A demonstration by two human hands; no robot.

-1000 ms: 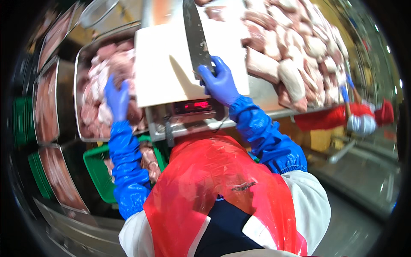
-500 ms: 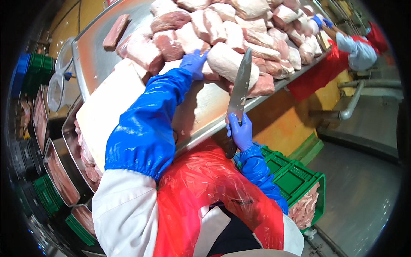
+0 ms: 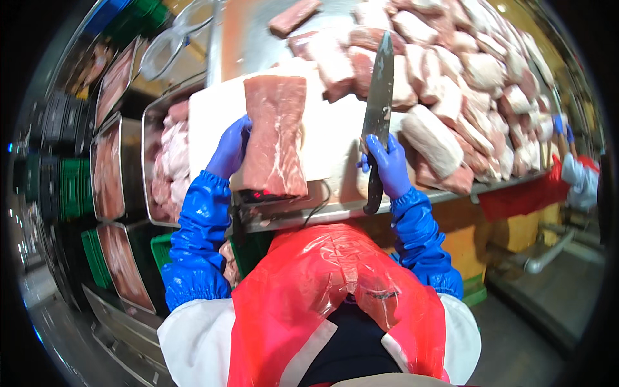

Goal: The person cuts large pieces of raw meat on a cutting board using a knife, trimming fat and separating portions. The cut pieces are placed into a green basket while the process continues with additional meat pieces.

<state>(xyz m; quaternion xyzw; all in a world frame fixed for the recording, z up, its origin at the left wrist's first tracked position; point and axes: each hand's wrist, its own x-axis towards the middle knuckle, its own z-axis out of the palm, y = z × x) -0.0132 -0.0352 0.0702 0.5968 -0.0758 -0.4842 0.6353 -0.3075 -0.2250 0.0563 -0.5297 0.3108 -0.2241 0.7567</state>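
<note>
My left hand, in a blue glove, grips the left side of a long pink slab of meat lying over the white cutting board. Its fingertips are partly hidden at the slab's edge. My right hand, also gloved, is closed around the black handle of a large knife, whose blade points away from me, right of the slab and apart from it. A small red display peeks out below the slab. A large pile of meat pieces covers the steel table behind and to the right.
Steel trays of meat stand left of the board, beside stacked green crates and more trays. A clear plastic container is at upper left. A co-worker with blue gloves is at the far right edge. A pipe runs low right.
My left hand has come back from the meat pile and now holds a slab over the board. The knife stays in my right hand, right of the slab. My view has swung back leftward.
</note>
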